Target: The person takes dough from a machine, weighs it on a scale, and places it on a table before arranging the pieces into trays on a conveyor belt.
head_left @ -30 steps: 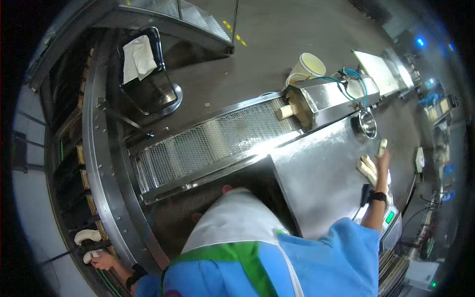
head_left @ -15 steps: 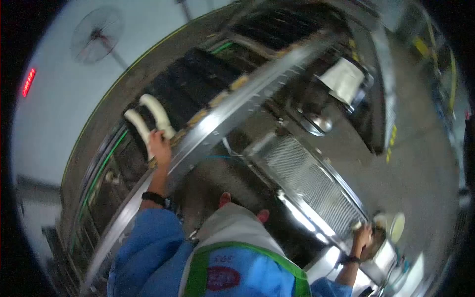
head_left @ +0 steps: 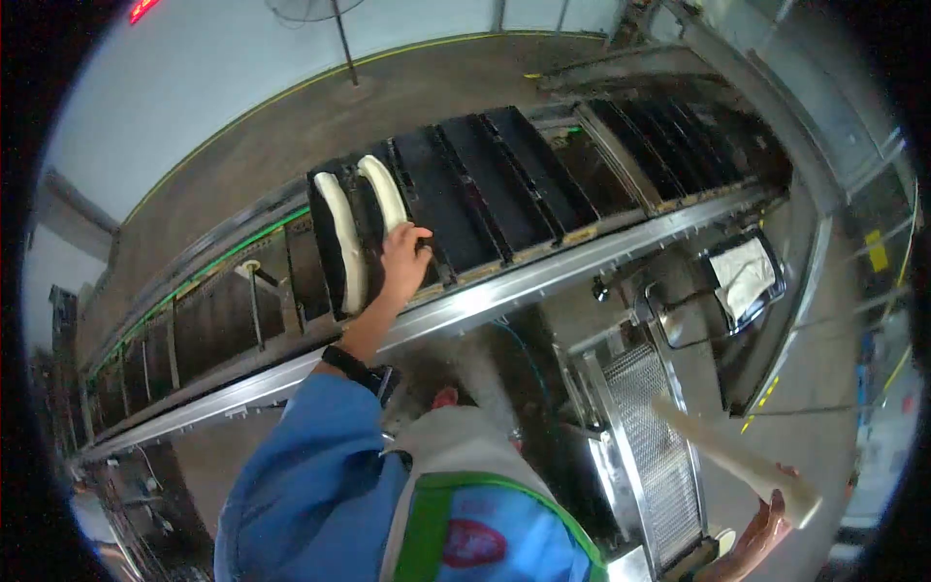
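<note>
Two long pale rolls lie in the black trays on the conveyor. The left roll (head_left: pixel 343 238) stretches along its groove. My left hand (head_left: pixel 405 260) is on the near end of the right roll (head_left: pixel 382 189), its fingers closed around that end. At the lower right my right hand (head_left: pixel 766 529) grips another long pale piece (head_left: pixel 742 464) near its thick end. This piece is held up over the perforated metal surface and the floor, and its far end is blurred.
More black trays (head_left: pixel 485 184) run to the right behind a steel rail (head_left: pixel 485 297). A perforated metal surface (head_left: pixel 652 427) stands at the right, with a white cloth (head_left: pixel 745 276) on a metal container beyond it. A fan stand is at the back.
The view has turned toward the conveyor. My left hand is now at the right roll's near end. My right hand has lifted a long pale piece from beside the perforated surface.
</note>
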`<state>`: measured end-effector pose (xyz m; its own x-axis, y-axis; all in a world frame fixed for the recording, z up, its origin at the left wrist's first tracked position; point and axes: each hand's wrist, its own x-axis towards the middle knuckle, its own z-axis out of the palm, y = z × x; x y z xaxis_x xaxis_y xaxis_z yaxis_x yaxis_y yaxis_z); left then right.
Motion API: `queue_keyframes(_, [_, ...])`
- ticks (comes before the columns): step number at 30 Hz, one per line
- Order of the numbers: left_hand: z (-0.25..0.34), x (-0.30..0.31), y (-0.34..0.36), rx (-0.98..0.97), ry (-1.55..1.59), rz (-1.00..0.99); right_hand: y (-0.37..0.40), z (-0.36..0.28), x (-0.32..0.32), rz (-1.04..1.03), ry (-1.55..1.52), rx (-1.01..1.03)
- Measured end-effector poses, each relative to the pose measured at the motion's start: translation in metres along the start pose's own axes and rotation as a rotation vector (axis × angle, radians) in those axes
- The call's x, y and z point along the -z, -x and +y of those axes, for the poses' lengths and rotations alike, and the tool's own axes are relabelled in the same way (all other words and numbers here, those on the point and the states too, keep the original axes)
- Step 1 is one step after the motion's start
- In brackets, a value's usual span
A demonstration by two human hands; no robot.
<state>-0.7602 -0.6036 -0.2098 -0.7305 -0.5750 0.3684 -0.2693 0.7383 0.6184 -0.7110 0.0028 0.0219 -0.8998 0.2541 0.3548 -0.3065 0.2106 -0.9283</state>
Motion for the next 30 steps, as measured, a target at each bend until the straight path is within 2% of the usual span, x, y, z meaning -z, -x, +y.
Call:
queue_keyframes(2, [0.003, 0.014, 0.000, 0.007, 0.042, -0.058, -0.007, -0.015, -0.061, -0.054, -0.024, 0.062])
queue_keyframes(4, [0.014, 0.026, 0.005, 0.051, 0.098, -0.060, -0.012, -0.032, -0.146, -0.275, -0.255, 0.188])
queue_keyframes(5, [0.005, 0.023, 0.008, -0.029, 0.089, -0.022, -0.015, -0.019, -0.178, -0.117, -0.241, 0.031])
queue_keyframes(6, [0.006, 0.032, 0.011, -0.023, 0.119, -0.034, -0.007, -0.026, -0.224, -0.296, -0.414, 0.042])
queue_keyframes(7, [0.005, 0.038, 0.016, -0.008, 0.128, -0.008, 0.002, -0.033, -0.273, -0.370, -0.130, 0.238])
queue_keyframes(8, [0.003, 0.042, 0.020, 0.009, 0.137, 0.013, 0.009, -0.017, -0.314, -0.422, 0.019, 0.215])
queue_keyframes(9, [0.001, 0.043, 0.024, 0.018, 0.135, 0.024, 0.023, -0.003, -0.350, -0.634, -0.076, 0.231])
queue_keyframes(10, [-0.002, 0.046, 0.028, 0.040, 0.232, 0.039, 0.041, 0.005, -0.384, -0.817, -0.216, 0.160])
queue_keyframes(12, [-0.004, 0.054, 0.038, 0.068, 0.329, 0.046, 0.065, 0.069, -0.433, -0.933, 0.014, 0.514])
queue_keyframes(14, [-0.005, 0.062, 0.042, 0.114, 0.386, -0.003, 0.092, 0.110, -0.429, -1.001, 0.307, 0.542])
queue_keyframes(16, [-0.021, 0.054, 0.049, 0.039, 0.368, -0.011, 0.106, 0.121, -0.409, -1.031, 0.329, 0.523])
queue_keyframes(17, [-0.014, 0.058, 0.051, 0.107, 0.462, -0.066, 0.107, 0.124, -0.395, -1.016, 0.344, 0.489])
queue_keyframes(20, [-0.019, 0.049, 0.035, 0.098, 0.238, -0.094, 0.099, 0.137, -0.341, -0.958, 0.387, 0.398])
queue_keyframes(22, [-0.076, 0.016, -0.008, 0.131, 0.210, 0.026, 0.089, 0.143, -0.314, -0.933, 0.465, 0.276])
queue_keyframes(23, [-0.074, 0.021, -0.029, 0.309, 0.076, -0.001, 0.085, 0.150, -0.292, -0.915, 0.470, 0.251])
queue_keyframes(24, [-0.104, 0.007, -0.044, 0.147, -0.093, 0.087, 0.081, 0.158, -0.269, -0.910, 0.507, 0.204])
queue_keyframes(25, [-0.190, -0.044, -0.069, 0.059, -0.167, 0.211, 0.080, 0.166, -0.250, -0.894, 0.546, 0.156])
queue_keyframes(26, [-0.121, 0.010, -0.078, 0.430, -0.165, -0.130, 0.081, 0.172, -0.232, -0.849, 0.565, 0.120])
queue_keyframes(27, [-0.136, -0.003, -0.082, 0.408, -0.642, -0.095, 0.082, 0.179, -0.209, -0.808, 0.552, 0.041])
queue_keyframes(28, [-0.068, 0.033, -0.077, 0.453, -0.943, -0.302, 0.086, 0.187, -0.181, -0.757, 0.545, -0.042])
queue_keyframes(29, [-0.101, 0.032, -0.084, 0.342, -0.960, -0.324, 0.089, 0.196, -0.156, -0.691, 0.510, -0.243])
queue_keyframes(30, [-0.142, 0.029, -0.078, 0.239, -0.950, -0.348, 0.095, 0.203, -0.132, -0.654, 0.558, -0.201])
